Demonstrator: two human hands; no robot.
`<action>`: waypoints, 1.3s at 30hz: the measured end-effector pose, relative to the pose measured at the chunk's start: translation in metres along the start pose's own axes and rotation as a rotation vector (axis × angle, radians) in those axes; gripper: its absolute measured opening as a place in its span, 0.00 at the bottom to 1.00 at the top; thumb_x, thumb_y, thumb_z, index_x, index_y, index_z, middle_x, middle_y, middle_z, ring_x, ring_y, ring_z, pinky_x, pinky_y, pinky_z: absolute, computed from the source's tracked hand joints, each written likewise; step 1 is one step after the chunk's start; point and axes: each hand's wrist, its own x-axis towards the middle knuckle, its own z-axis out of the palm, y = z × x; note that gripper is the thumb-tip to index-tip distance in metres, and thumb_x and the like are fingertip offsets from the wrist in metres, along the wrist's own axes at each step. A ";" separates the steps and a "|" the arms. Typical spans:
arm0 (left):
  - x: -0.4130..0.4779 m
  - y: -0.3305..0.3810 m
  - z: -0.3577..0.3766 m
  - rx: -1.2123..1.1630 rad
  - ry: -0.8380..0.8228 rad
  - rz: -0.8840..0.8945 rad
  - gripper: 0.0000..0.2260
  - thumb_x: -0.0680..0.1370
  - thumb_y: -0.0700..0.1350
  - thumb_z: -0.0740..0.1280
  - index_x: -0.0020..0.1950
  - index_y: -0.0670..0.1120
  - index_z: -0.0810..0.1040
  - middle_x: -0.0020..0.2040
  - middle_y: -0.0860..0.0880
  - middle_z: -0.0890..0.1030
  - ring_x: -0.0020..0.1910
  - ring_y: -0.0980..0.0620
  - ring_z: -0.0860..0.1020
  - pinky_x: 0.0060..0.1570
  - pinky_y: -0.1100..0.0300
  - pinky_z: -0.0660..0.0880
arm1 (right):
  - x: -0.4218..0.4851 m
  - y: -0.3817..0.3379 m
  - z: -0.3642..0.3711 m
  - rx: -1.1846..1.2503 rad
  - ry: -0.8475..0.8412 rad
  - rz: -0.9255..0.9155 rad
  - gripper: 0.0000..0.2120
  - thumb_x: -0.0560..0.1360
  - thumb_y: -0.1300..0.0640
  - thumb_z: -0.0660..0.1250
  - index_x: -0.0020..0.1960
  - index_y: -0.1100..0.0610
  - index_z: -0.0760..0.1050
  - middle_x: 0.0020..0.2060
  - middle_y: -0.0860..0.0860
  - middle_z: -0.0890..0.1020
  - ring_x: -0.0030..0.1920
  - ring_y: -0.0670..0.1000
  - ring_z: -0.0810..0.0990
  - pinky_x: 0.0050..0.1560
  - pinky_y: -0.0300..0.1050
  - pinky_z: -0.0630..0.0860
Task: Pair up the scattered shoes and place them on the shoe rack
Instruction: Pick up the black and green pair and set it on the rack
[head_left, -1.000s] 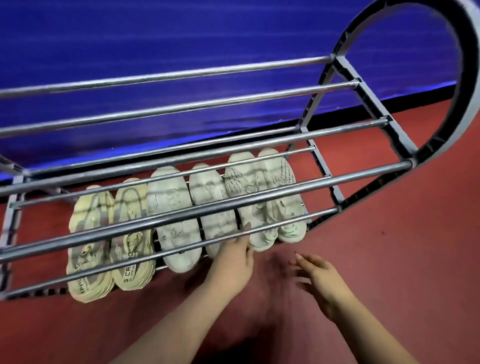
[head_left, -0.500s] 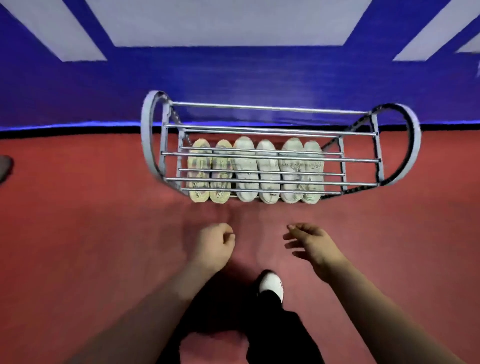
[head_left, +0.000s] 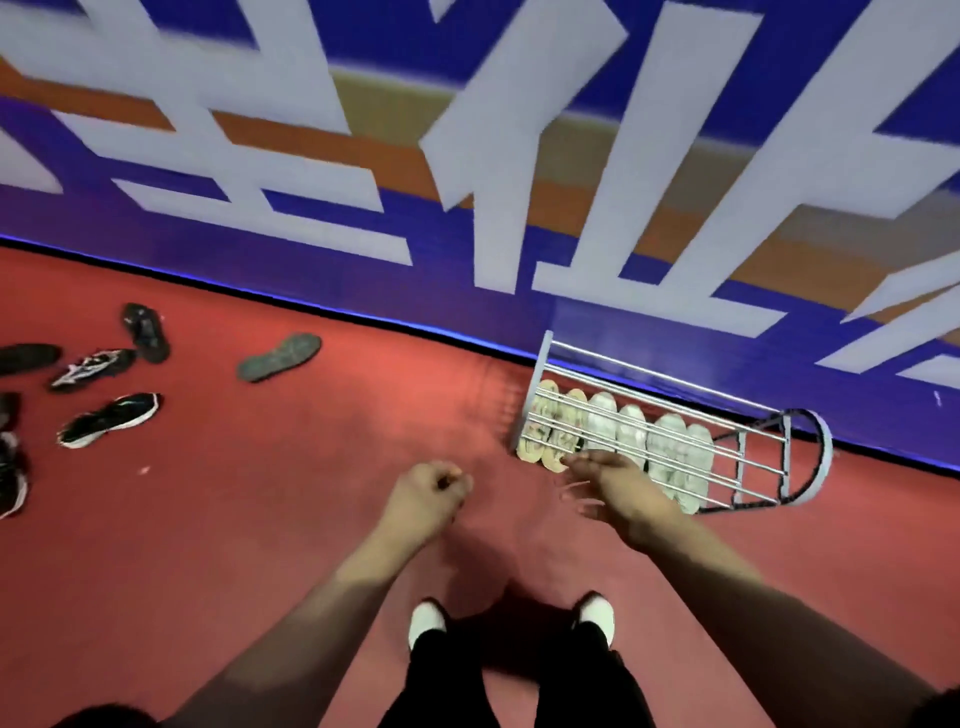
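My left hand (head_left: 423, 501) centre frame, fingers curled, empty | my right hand (head_left: 621, 491) fingers spread, empty | shoe rack (head_left: 537, 374) centre-right, six pale shoes (head_left: 602, 421) on it | dark shoes (head_left: 109, 418) scattered at left edge.

A deep blue wall (head_left: 260, 270) fills the upper half of the view. It is printed with large pale white block characters (head_left: 498, 156) and crossed by blurred orange and tan bands (head_left: 400, 166). Along its foot runs a thin black skirting strip (head_left: 415, 332), edged above by a bright blue line. Below it spreads a red, finely textured matte floor (head_left: 311, 467) under soft, even light.
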 end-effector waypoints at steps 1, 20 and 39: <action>-0.009 -0.004 -0.022 -0.041 0.015 0.005 0.10 0.76 0.45 0.66 0.34 0.46 0.76 0.30 0.48 0.78 0.22 0.61 0.73 0.35 0.62 0.70 | -0.009 -0.012 0.020 -0.003 -0.010 -0.017 0.04 0.78 0.56 0.64 0.49 0.54 0.76 0.40 0.53 0.81 0.35 0.49 0.79 0.35 0.40 0.69; -0.111 -0.148 -0.321 -0.503 0.559 -0.128 0.08 0.76 0.43 0.66 0.37 0.45 0.76 0.31 0.48 0.79 0.25 0.53 0.73 0.27 0.66 0.68 | -0.051 -0.169 0.358 -0.329 -0.323 -0.240 0.07 0.77 0.54 0.65 0.50 0.57 0.77 0.39 0.52 0.82 0.35 0.49 0.78 0.34 0.40 0.70; -0.132 -0.376 -0.589 -0.680 0.930 -0.590 0.06 0.76 0.42 0.65 0.40 0.44 0.77 0.30 0.49 0.79 0.26 0.54 0.75 0.30 0.64 0.70 | 0.034 -0.252 0.825 -0.712 -0.756 -0.138 0.04 0.77 0.55 0.65 0.45 0.55 0.75 0.36 0.53 0.82 0.28 0.46 0.78 0.35 0.40 0.71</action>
